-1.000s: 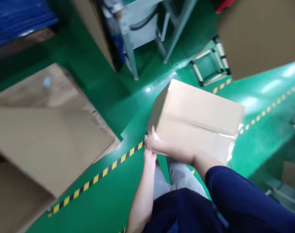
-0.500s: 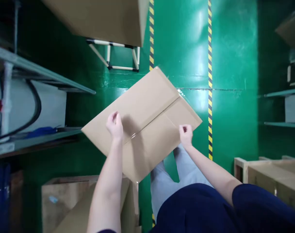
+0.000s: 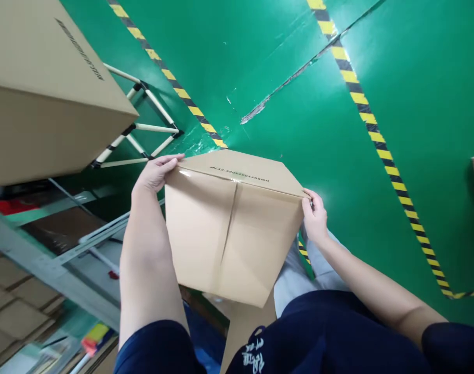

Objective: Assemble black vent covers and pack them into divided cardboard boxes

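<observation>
A brown cardboard box [image 3: 206, 234] is held up in front of my body, with a seam down the middle of its upper face. Black print reading "MEAS" and some numbers runs along its far side. My left hand [image 3: 158, 171] grips the far left corner, thumb on the edge. At the far right corner my right hand [image 3: 314, 214] pinches the box, its fingers over the side. Clear tape glints along the far edge. The underside of the box is hidden.
A large carton [image 3: 57, 104] sits on a pale tube frame [image 3: 159, 127] at the upper left. Metal shelving [image 3: 53, 265] stands at my left, with flat cardboard [image 3: 18, 291] low down. Yellow-black tape [image 3: 381, 148] marks the green floor [image 3: 268, 67].
The box has tipped and turned, so its printed far side now shows. Both hands went from resting over its face to gripping its far corners. My view has swung round.
</observation>
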`<state>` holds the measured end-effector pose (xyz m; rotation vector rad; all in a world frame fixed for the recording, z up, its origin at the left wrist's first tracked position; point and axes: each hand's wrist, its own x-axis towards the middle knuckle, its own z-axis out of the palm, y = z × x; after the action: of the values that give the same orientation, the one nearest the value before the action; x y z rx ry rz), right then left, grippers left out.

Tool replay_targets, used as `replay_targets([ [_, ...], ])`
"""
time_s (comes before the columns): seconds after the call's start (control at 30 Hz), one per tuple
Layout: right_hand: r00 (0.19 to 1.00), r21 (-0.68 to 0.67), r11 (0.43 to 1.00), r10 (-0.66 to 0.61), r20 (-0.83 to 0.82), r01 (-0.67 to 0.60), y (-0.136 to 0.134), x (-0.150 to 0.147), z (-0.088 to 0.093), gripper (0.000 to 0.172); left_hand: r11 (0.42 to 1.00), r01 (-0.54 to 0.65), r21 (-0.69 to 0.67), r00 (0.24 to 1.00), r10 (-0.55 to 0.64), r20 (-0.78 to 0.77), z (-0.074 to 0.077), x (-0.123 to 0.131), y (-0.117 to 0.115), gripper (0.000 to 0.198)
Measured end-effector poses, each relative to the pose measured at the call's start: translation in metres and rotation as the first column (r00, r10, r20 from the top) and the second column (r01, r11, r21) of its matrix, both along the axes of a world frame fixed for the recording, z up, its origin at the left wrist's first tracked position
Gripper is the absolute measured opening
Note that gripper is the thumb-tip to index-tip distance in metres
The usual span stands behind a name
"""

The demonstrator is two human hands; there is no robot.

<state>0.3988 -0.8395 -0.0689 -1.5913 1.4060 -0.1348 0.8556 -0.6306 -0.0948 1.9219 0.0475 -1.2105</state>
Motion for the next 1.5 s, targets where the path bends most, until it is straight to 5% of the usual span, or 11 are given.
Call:
replay_targets([
  [0.13, 1.000, 0.113, 0.994, 0.017, -0.013, -0.016, -0.005, -0.007, 0.004, 0.052, 0.996, -0.078, -0.049, 0.997, 0.079, 0.004, -0.001, -0.005, 0.001, 0.070],
  [0.27, 0.999, 0.161, 0.987, 0.015, 0.032, -0.020, -0.008, -0.007, -0.012, 0.046, 0.964, -0.164, -0.209, 0.986, 0.165, -0.013, -0.012, -0.006, 0.014, 0.056],
  [0.43, 0.994, 0.235, 0.972, -0.014, 0.110, -0.012, -0.015, 0.011, -0.012, 0.034, 0.946, -0.227, -0.229, 0.971, 0.238, 0.017, -0.016, -0.009, 0.013, 0.041],
  [0.6, 0.976, 0.317, 0.923, 0.213, 0.049, -0.217, -0.039, 0.019, -0.026, 0.055, 0.960, -0.245, -0.139, 0.961, 0.260, 0.100, -0.021, -0.007, 0.003, 0.034],
  [0.8, 0.828, 0.537, 0.722, 0.556, -0.076, -0.436, -0.079, 0.061, -0.071, 0.080, 0.990, -0.137, 0.039, 0.984, 0.131, 0.122, -0.026, -0.008, -0.015, 0.024],
  [0.87, 0.737, 0.409, 0.667, 0.676, 0.022, -0.623, -0.072, 0.094, -0.068, 0.085, 0.991, -0.111, 0.070, 0.991, 0.105, 0.089, -0.027, -0.007, -0.019, 0.040],
  [0.97, 0.492, 0.176, 0.460, 0.828, 0.269, -0.870, -0.044, 0.141, -0.052, 0.085, 0.983, -0.108, 0.146, 0.989, 0.091, 0.116, -0.028, -0.005, -0.019, 0.041],
  [1.07, 0.389, 0.285, 0.309, 0.873, 0.293, -0.907, -0.019, 0.180, -0.044, 0.089, 0.967, -0.135, 0.216, 0.981, 0.100, 0.168, -0.028, -0.007, -0.018, 0.034],
  [1.23, 0.423, 0.310, 0.343, 0.872, 0.247, -0.887, 0.011, 0.245, -0.056, 0.097, 0.974, -0.133, 0.185, 0.990, 0.123, 0.069, -0.029, -0.014, -0.020, 0.023],
  [1.37, 0.431, 0.444, 0.292, 0.866, 0.253, -0.847, 0.040, 0.282, -0.083, 0.089, 0.976, -0.139, 0.165, 0.989, 0.145, -0.023, -0.032, -0.016, -0.020, 0.044],
  [1.5, 0.564, 0.439, 0.455, 0.811, 0.155, -0.775, 0.053, 0.323, -0.126, 0.087, 0.980, -0.178, 0.090, 0.983, 0.173, 0.064, -0.031, -0.023, -0.019, 0.057],
])
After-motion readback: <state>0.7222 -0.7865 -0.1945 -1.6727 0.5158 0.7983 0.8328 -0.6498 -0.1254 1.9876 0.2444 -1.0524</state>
